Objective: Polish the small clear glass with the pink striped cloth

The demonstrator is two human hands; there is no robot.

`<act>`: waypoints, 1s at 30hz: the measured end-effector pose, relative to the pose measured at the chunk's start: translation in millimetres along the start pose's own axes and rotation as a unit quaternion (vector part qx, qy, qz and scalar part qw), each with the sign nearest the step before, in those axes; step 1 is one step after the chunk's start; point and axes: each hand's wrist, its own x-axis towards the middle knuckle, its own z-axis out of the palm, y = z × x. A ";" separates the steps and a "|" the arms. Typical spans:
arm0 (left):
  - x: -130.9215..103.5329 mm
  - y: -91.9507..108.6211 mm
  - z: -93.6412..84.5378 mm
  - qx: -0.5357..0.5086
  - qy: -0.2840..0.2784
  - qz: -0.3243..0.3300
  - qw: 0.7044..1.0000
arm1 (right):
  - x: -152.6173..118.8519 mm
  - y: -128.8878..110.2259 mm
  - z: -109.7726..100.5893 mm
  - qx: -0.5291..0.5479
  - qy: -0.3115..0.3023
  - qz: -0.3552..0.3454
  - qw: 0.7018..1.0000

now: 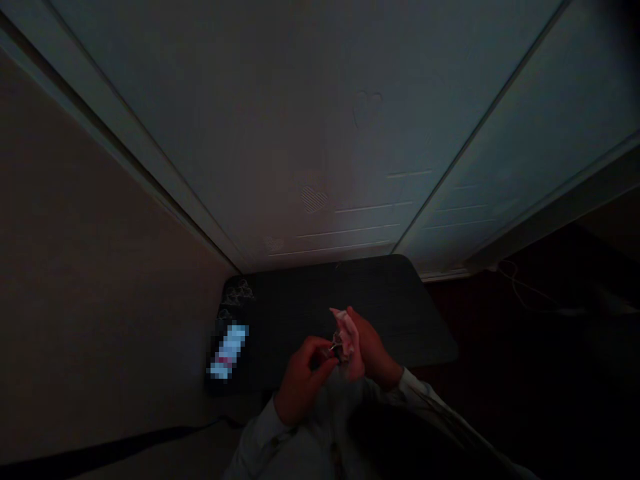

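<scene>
Above the near edge of a dark tabletop, both hands are close together. My right hand holds a crumpled pink piece, soft-looking like cloth or paper; the dim light hides its exact kind. From the left, my left hand reaches to it with thumb and forefinger pinched round a thin, shiny wire-like piece. That piece touches or lies right against the pink piece; which one, I cannot tell. The fingers of my right hand are partly hidden behind the pink piece.
A lit phone-like screen, blurred out, lies at the table's left end. Behind it is a small tangle of thin pale wire or string. A pale panel with heart patterns rises behind the table. A cable runs at the right.
</scene>
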 end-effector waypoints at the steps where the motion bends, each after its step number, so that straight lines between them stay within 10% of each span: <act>1: -0.3 -1.2 0.4 -0.025 0.000 -0.007 1.000 | 0.6 1.2 -0.7 0.007 -0.001 0.008 1.000; 12: -1.1 -5.3 1.2 -0.114 0.017 -0.050 0.992 | -3.7 -12.6 4.0 0.233 0.018 0.078 0.969; 22: -1.2 -3.3 -2.2 0.035 0.027 0.005 0.999 | -16.3 -8.8 14.5 -0.140 -0.064 -0.086 0.984; 30: -0.3 1.0 -2.0 0.047 0.012 -0.010 0.999 | -13.2 -4.9 13.2 -0.188 -0.047 -0.124 0.973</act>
